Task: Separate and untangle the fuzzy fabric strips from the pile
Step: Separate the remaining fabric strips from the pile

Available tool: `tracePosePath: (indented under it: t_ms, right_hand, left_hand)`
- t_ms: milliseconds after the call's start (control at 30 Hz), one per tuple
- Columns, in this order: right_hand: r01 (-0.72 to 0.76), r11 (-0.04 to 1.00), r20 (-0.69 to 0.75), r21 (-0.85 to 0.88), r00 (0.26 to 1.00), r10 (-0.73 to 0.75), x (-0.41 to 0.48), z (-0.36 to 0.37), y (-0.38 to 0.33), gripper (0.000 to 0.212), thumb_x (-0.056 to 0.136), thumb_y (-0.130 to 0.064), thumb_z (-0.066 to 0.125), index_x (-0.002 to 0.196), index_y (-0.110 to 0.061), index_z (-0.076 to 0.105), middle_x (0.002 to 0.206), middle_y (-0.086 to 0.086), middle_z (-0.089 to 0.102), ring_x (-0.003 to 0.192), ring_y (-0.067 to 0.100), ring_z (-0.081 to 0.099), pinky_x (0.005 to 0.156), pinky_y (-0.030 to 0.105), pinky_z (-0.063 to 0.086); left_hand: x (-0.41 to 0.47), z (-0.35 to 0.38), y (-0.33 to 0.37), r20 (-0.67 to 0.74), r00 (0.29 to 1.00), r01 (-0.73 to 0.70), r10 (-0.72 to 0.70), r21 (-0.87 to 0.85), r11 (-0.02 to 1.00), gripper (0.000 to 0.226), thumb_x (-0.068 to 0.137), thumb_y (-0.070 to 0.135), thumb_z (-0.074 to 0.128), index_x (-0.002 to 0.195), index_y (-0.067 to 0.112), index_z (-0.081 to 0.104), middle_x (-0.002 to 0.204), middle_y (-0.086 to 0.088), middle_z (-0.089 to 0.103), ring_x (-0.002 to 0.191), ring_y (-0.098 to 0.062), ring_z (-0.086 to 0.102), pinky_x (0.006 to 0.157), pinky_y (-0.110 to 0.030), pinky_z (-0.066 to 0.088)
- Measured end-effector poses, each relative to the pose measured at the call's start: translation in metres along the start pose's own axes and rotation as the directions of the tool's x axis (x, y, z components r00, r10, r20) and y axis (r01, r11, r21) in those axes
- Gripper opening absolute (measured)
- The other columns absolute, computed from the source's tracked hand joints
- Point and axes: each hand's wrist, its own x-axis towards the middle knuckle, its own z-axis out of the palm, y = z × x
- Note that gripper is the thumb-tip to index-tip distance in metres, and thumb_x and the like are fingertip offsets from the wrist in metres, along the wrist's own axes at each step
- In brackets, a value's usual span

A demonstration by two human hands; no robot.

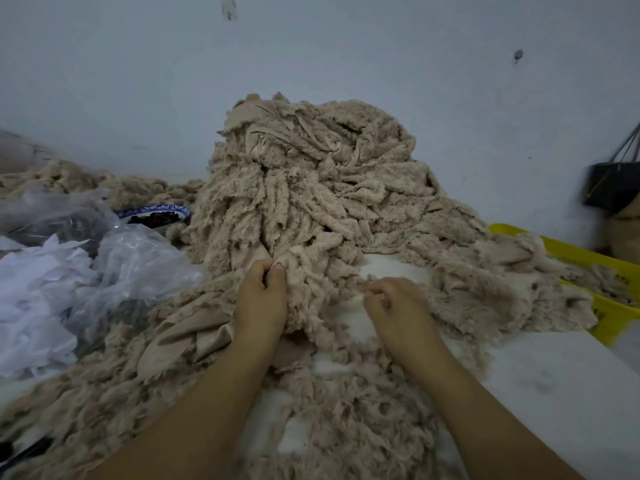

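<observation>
A tall pile of beige fuzzy fabric strips (311, 174) rises against the wall at the centre, and loose strips (346, 420) spread over the white table towards me. My left hand (261, 299) pinches a fuzzy strip (304, 271) at the foot of the pile between thumb and fingers. My right hand (394, 306) lies just to the right with its fingers curled; they seem to pinch the edge of a strip, but what they hold is hard to make out.
Clear plastic bags (131, 268) with white scraps (31, 299) lie at the left. A blue-rimmed bowl (156, 214) sits behind them. A yellow crate (602, 268) holding strips stands at the right, with a black bag (613, 185) beyond it. Bare white table (561, 386) shows at the lower right.
</observation>
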Motion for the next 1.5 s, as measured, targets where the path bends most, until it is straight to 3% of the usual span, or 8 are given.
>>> tracePosePath:
  t_ms: [100,200,300,400,633,767,1000,1500]
  right_hand:
    - [-0.009,0.957,0.100,-0.290,0.994,0.040,-0.002,0.000,0.009,0.037,0.101,-0.040,0.042,0.121,-0.016,0.063,0.127,0.003,0.058,0.120,0.022,0.049,0.101,0.036,0.041]
    - [0.112,0.993,0.288,0.040,0.950,-0.119,-0.017,0.010,-0.006,0.044,0.100,-0.052,0.042,0.099,-0.015,0.067,0.101,0.003,0.067,0.094,0.017,0.061,0.086,0.039,0.050]
    - [0.204,0.962,0.175,0.181,0.956,-0.236,-0.014,0.016,-0.012,0.047,0.101,-0.048,0.043,0.092,-0.010,0.068,0.097,0.001,0.066,0.090,0.013,0.059,0.079,0.026,0.048]
    - [0.083,0.985,0.006,0.153,0.996,-0.085,-0.007,0.006,-0.005,0.035,0.103,-0.040,0.042,0.106,-0.020,0.071,0.113,-0.011,0.060,0.100,0.001,0.053,0.080,0.010,0.038]
    - [-0.052,0.876,0.161,0.479,0.986,-0.030,-0.011,0.000,-0.016,0.046,0.080,-0.076,0.043,0.091,-0.037,0.065,0.081,-0.044,0.057,0.078,-0.029,0.050,0.064,-0.002,0.039]
    - [0.017,0.910,0.064,0.415,0.997,-0.049,-0.007,0.003,-0.016,0.040,0.095,-0.051,0.054,0.077,-0.017,0.043,0.063,-0.010,0.041,0.052,0.003,0.037,0.049,0.015,0.030]
    - [-0.099,0.643,0.077,0.760,0.995,0.062,-0.008,-0.006,-0.023,0.033,0.078,-0.039,0.058,0.066,-0.023,0.032,0.064,0.005,0.030,0.062,0.028,0.022,0.059,0.043,0.022]
    - [-0.198,0.433,0.026,0.879,0.928,0.372,-0.003,-0.012,-0.022,0.033,0.087,-0.019,0.058,0.059,-0.027,0.042,0.075,0.009,0.036,0.068,0.025,0.029,0.062,0.038,0.027]
  left_hand:
    - [0.002,0.000,-0.002,-0.060,0.998,0.025,-0.025,-0.007,1.000,0.012,0.104,0.030,0.045,0.100,0.031,0.056,0.088,0.013,0.058,0.078,-0.004,0.054,0.062,-0.024,0.040]
    - [0.003,0.003,-0.005,-0.060,0.998,0.015,-0.013,0.034,0.999,0.013,0.104,0.029,0.045,0.107,0.026,0.057,0.089,0.012,0.059,0.079,-0.008,0.054,0.064,-0.025,0.040]
    - [0.002,0.002,-0.005,-0.066,0.998,0.012,-0.011,0.017,1.000,0.012,0.104,0.028,0.046,0.106,0.025,0.057,0.088,0.012,0.059,0.078,-0.005,0.054,0.063,-0.024,0.040]
    - [0.000,0.001,-0.001,-0.055,0.998,0.016,-0.016,-0.006,1.000,0.014,0.104,0.029,0.046,0.102,0.023,0.059,0.085,0.008,0.060,0.074,-0.010,0.055,0.063,-0.027,0.042]
    - [-0.023,0.010,0.020,0.251,0.967,-0.013,0.051,-0.150,0.989,0.017,0.098,0.031,0.058,0.085,0.033,0.069,0.078,0.007,0.068,0.070,-0.007,0.060,0.065,-0.024,0.050]
    - [-0.028,0.017,0.023,0.325,0.941,-0.043,0.099,-0.175,0.984,0.021,0.099,0.026,0.057,0.084,0.036,0.068,0.081,-0.001,0.068,0.071,-0.007,0.061,0.065,-0.024,0.051]
    - [-0.021,0.013,0.020,0.151,0.986,-0.057,0.066,-0.068,0.996,0.015,0.102,0.026,0.051,0.090,0.029,0.060,0.086,0.006,0.064,0.062,0.002,0.060,0.054,-0.015,0.045]
    - [-0.005,0.006,0.001,0.085,0.987,-0.160,0.140,0.318,0.935,0.010,0.101,0.027,0.049,0.092,0.024,0.048,0.079,-0.001,0.061,0.069,-0.022,0.059,0.062,-0.043,0.050]
